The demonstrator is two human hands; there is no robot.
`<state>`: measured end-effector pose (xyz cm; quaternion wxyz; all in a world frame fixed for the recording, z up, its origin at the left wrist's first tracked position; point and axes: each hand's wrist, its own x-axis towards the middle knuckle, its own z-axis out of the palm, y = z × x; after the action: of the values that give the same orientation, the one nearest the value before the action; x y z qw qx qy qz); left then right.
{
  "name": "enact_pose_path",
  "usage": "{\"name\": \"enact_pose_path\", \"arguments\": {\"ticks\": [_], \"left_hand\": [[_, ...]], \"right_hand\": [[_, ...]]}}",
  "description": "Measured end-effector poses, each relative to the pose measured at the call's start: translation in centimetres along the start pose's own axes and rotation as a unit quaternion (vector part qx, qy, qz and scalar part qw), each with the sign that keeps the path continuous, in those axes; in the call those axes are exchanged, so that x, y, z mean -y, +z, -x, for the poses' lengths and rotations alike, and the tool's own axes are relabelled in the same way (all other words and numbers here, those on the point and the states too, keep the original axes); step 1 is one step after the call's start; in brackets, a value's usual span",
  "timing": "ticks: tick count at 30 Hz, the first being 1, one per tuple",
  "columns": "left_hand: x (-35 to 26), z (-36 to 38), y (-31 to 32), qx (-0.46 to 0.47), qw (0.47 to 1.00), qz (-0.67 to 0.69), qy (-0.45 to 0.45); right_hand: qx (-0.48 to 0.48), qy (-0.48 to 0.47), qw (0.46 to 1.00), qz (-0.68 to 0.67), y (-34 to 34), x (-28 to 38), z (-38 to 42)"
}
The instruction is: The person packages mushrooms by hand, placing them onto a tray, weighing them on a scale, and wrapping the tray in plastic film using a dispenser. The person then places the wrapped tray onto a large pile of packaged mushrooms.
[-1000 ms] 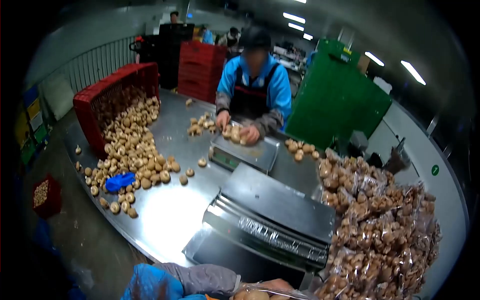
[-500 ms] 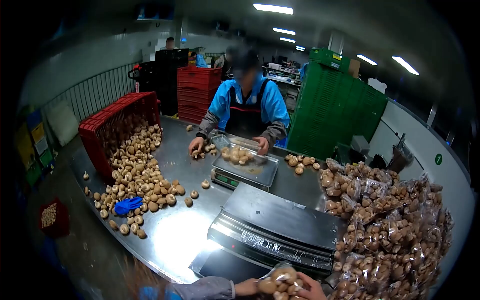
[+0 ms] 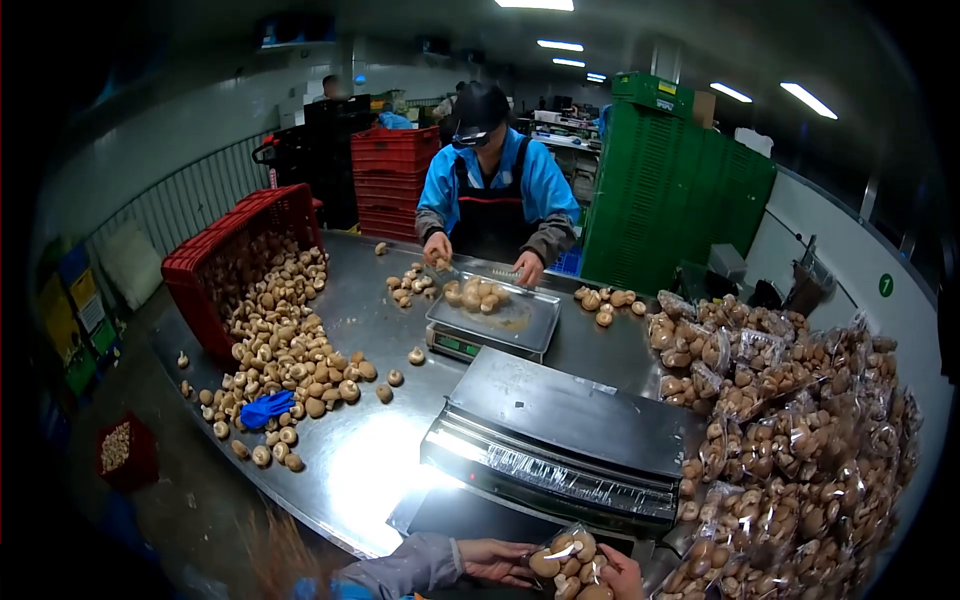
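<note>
At the bottom of the view, a clear-wrapped pack of mushrooms (image 3: 572, 563) lies between my hands, in front of the wrapping machine (image 3: 550, 455). My left hand (image 3: 497, 560) has its fingers stretched out along the pack's left side. On the right side, my right hand (image 3: 622, 573) grips the pack, its lower part cut off by the frame edge. A film strip crosses the machine's front, below its flat metal lid.
Across the steel table (image 3: 400, 335), a co-worker in blue sleeves handles mushrooms at a scale (image 3: 495, 318). Loose mushrooms spill from a tipped red crate (image 3: 205, 270) beside a blue glove (image 3: 267, 409). Wrapped packs (image 3: 800, 450) are heaped on the right.
My left hand's fingers now show more fully beside the pack. The co-worker's hand has lifted from the small mushroom pile to the scale's left edge. The view has shifted slightly.
</note>
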<state>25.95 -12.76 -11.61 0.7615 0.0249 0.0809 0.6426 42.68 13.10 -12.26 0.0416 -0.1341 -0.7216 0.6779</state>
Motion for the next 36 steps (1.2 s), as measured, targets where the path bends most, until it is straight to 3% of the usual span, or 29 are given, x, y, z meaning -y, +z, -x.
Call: {"name": "enact_pose_path", "arguments": {"ticks": [3,6,8,9,10,12,14,15,16,20,21,22,27,30,32,33,35,36], "left_hand": [[-0.1,0.1,0.4,0.003,1.0,-0.005,-0.001],[-0.1,0.1,0.7,0.013,1.0,-0.008,0.003],[0.0,0.2,1.4,0.02,1.0,-0.014,0.007],[0.0,0.3,1.4,0.012,1.0,-0.022,0.01],[0.0,0.2,0.7,0.019,1.0,-0.012,0.007],[-0.1,0.4,2.1,-0.064,0.997,-0.041,0.02],[0.0,0.3,2.6,-0.086,0.993,-0.074,0.031],[0.0,0.4,2.6,-0.105,0.99,-0.085,0.034],[0.1,0.3,2.4,-0.122,0.987,-0.095,0.037],[0.3,0.7,2.0,-0.132,0.978,-0.153,0.056],[0.3,0.4,2.5,-0.109,0.981,-0.153,0.052],[0.2,0.1,3.0,-0.086,0.982,-0.158,0.056],[-0.1,0.0,2.6,-0.12,0.983,-0.136,0.028],[0.0,0.0,2.3,-0.096,0.983,-0.153,0.037],[0.2,-0.2,2.6,-0.092,0.987,-0.128,0.036],[0.2,-0.1,2.1,-0.094,0.988,-0.119,0.041],[0.2,-0.2,2.2,-0.102,0.987,-0.118,0.044],[0.2,-0.2,2.3,-0.106,0.987,-0.116,0.044]], "right_hand": [[0.01,0.053,0.998,-0.043,0.0,0.0,-0.3],[-0.025,0.024,0.999,-0.015,0.9,2.0,0.0],[-0.005,-0.024,0.996,0.082,0.3,4.3,-0.1],[0.009,0.022,0.999,0.04,0.6,5.7,0.2],[0.029,-0.015,0.998,0.05,-0.1,3.8,-0.1],[0.04,0.0,0.993,0.109,-0.3,3.8,-0.1],[0.039,-0.041,0.995,0.082,0.0,4.0,-0.1],[0.045,-0.017,0.995,0.086,-0.2,3.2,-0.2],[0.044,-0.07,0.992,0.092,-0.1,3.5,-0.2],[0.034,-0.048,0.997,0.053,0.2,3.4,-0.3],[0.033,-0.08,0.989,0.124,0.0,3.1,-0.2],[0.04,-0.001,0.995,0.091,0.0,5.6,0.5],[0.008,-0.04,0.998,-0.053,0.2,3.8,1.0],[-0.074,-0.058,0.975,-0.201,-1.9,2.3,4.4],[-0.222,-0.087,0.956,-0.17,-5.4,2.1,8.3],[-0.281,-0.153,0.938,-0.135,-8.0,1.6,9.9],[-0.423,-0.139,0.891,-0.086,-12.1,4.8,13.6],[-0.494,-0.144,0.857,-0.001,-14.1,5.4,15.0]]}}
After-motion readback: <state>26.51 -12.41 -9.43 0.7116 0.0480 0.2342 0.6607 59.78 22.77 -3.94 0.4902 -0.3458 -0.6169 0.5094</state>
